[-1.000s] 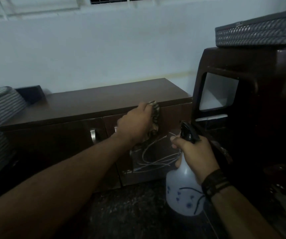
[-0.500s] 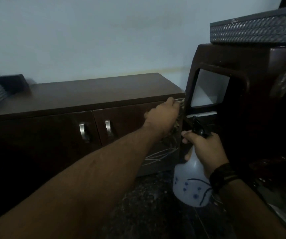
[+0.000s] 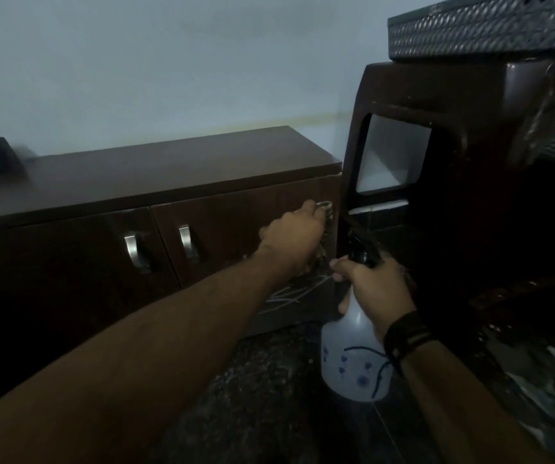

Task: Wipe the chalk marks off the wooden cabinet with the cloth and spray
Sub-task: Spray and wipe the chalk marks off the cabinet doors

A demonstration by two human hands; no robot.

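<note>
A: From the left: the two metal door handles are bare now, and the left hand has slid right along the wooden cabinet door to its far edge, pressing the cloth flat there.

B: So the upper marks look gone?

A: Seemingly; the chalk marks remaining sit lower on that door, below the hand. I judge a downward pass is needed.

B: And the grip?

A: Left arm stretched forward, fingers curled over the cloth against the wood. The right hand is clamped round the spray bottle neck, held upright just right of the marks, nozzle toward the door.
</note>
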